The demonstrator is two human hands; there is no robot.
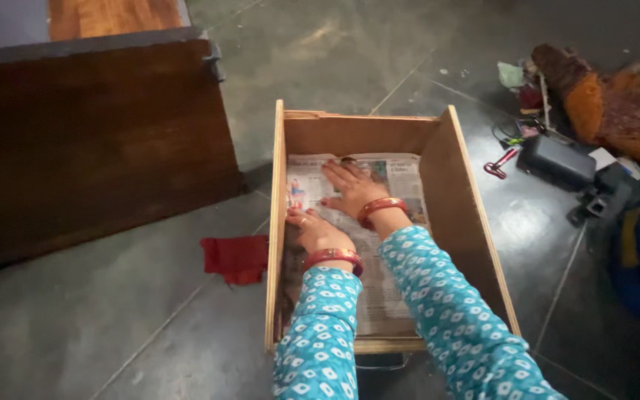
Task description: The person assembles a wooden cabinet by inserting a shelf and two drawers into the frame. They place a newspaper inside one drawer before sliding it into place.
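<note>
Newspaper (390, 222) lies flat on the bottom of the wooden drawer (468, 207), which sits on the dark tiled floor (112, 326). Inside the drawer, the right hand (353, 189) presses down on the paper with fingers spread, near the back wall. The left hand (312, 231) rests on the paper by the drawer's left wall, fingers loosely curled, pinching nothing. Just left of the drawer lies a red cloth (235, 258); a dark wooden board (90, 141) lies farther left.

One wooden drawer (468, 215), one newspaper sheet (401, 174), one red cloth (235, 258), two bangles (381, 207).
</note>
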